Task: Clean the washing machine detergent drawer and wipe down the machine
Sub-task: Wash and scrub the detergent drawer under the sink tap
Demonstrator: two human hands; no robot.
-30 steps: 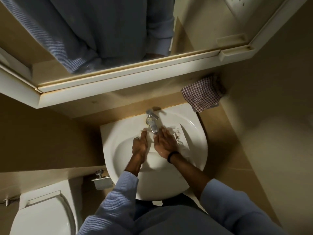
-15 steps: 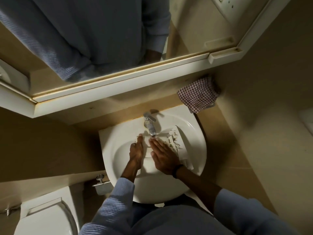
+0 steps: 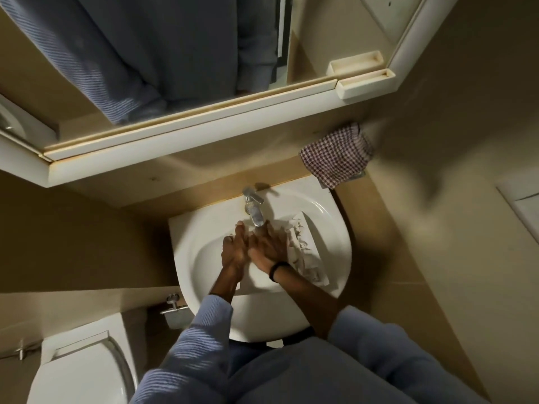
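The white detergent drawer (image 3: 303, 252) lies tilted in the right half of the white sink (image 3: 335, 228), its compartments facing up. Both my hands are over the basin just below the chrome tap (image 3: 254, 209). My left hand (image 3: 234, 248) and my right hand (image 3: 267, 246) lie side by side with straight fingers, touching each other at the palms. My right hand, with a black band on its wrist, is next to the drawer's left edge and covers part of it. Neither hand holds anything. No water stream is clear enough to tell.
A checked cloth (image 3: 335, 154) hangs on the wall right of the tap. A mirror cabinet (image 3: 189, 132) juts out above the sink. A toilet (image 3: 78, 371) stands at the lower left, with a small metal holder (image 3: 175, 307) between it and the sink.
My hands moved forward from the basin's middle to under the tap and came together, the right hand now against the left. The camera view shifted slightly.
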